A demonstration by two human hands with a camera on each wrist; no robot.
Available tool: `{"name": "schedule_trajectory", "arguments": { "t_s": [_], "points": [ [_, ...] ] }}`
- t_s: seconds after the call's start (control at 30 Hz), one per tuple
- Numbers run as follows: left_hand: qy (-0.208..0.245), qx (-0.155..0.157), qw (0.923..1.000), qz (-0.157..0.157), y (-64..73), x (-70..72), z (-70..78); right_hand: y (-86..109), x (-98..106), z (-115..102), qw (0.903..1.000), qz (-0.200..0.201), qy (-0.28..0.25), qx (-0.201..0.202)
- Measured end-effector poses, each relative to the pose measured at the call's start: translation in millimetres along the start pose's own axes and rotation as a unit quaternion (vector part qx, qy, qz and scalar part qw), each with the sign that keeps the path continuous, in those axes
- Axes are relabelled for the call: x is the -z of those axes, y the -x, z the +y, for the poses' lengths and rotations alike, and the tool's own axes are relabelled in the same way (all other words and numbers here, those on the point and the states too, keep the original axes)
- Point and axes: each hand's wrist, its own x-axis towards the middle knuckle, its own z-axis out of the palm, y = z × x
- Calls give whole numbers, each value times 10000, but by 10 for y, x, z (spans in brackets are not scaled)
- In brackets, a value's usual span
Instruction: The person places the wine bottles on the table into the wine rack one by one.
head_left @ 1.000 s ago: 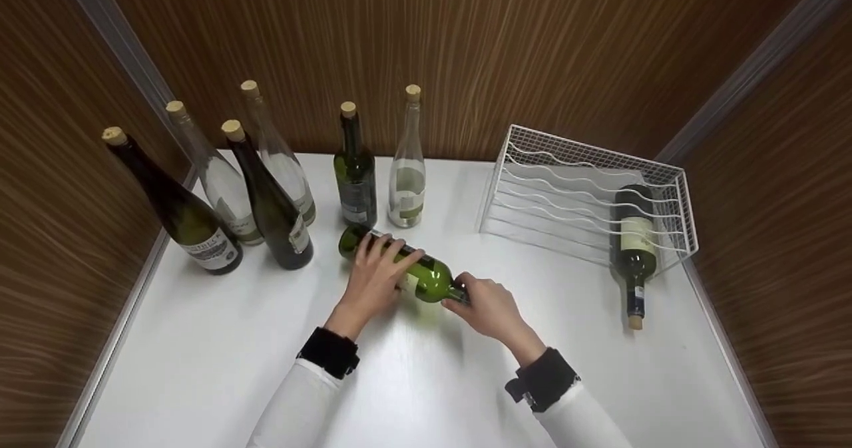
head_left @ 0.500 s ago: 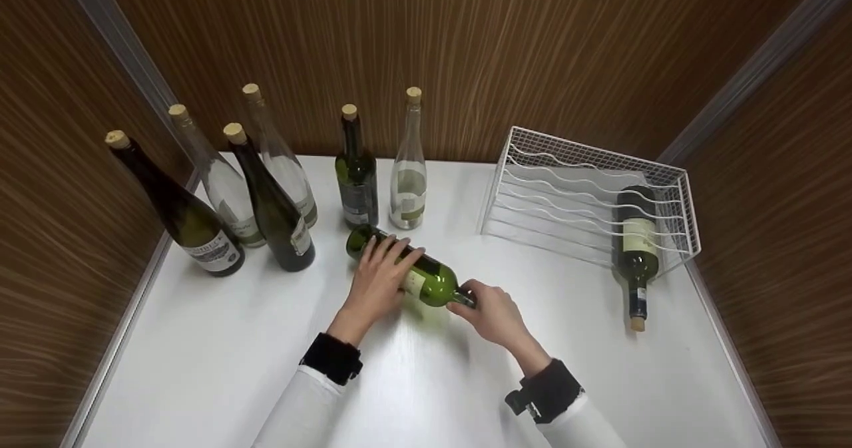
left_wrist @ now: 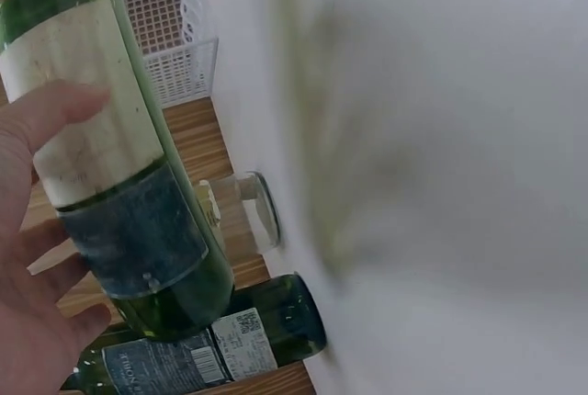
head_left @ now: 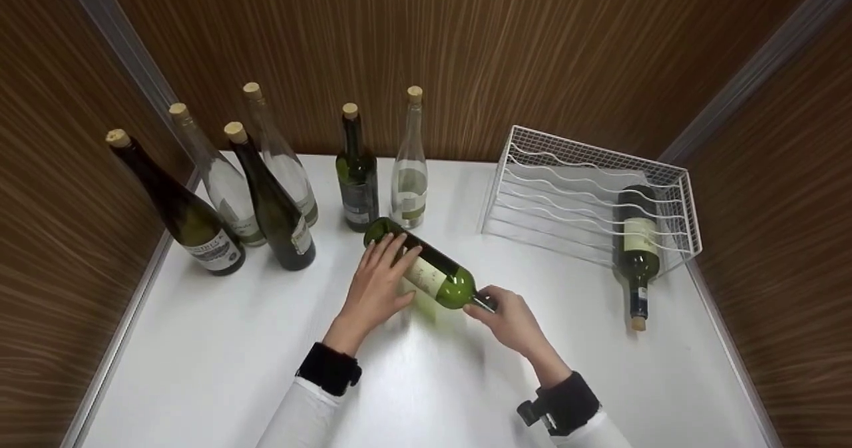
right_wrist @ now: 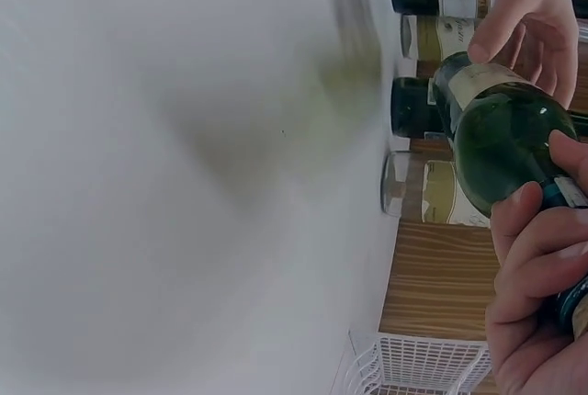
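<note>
My right hand (head_left: 507, 318) curls round the neck of a green bottle (head_left: 432, 271), probably because that is its narrowest, surest grip. My left hand (head_left: 379, 285) lies spread along the body towards the base, fingers nearly straight, seemingly to steady the heavier end; I can't tell whether its thumb presses the glass. The bottle slants between my hands and looks raised off the white table (head_left: 399, 395). Its cream label carries small print I can't read, beside a dark band.

Further right, a corked bottle (head_left: 639, 235) lies in a white wire rack (head_left: 599, 152), neck towards me; the wavy wires seem bent to stop bottles rolling. Its label is cream too, the lettering too small.

On the left stand two dark bottles, one (head_left: 176, 212) with a white label whose capitals I can't make out whole, the other (head_left: 269, 202) beside it. Behind them are two clear bottles (head_left: 223, 175) (head_left: 286, 158). Past my bottle's base stand another clear one (head_left: 409, 182) and a dark green bottle (head_left: 357, 185), whose label shows a barcode and a square code in the left wrist view.
</note>
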Motion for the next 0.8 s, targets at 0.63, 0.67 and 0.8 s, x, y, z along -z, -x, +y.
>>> {"name": "schedule_trajectory", "arguments": {
  "t_s": [0.63, 0.67, 0.8],
  "points": [
    [1937, 789, 9765, -524, 127, -27, -28, 189, 415, 295, 9966, 234, -290, -740],
    [2030, 849, 9736, -613, 130, -25, -29, 197, 433, 317, 9961, 250, -337, -775],
    [2321, 1063, 9616, -1010, 133, -16, -31, 233, 518, 406, 9941, 278, -499, -927]
  ]
}}
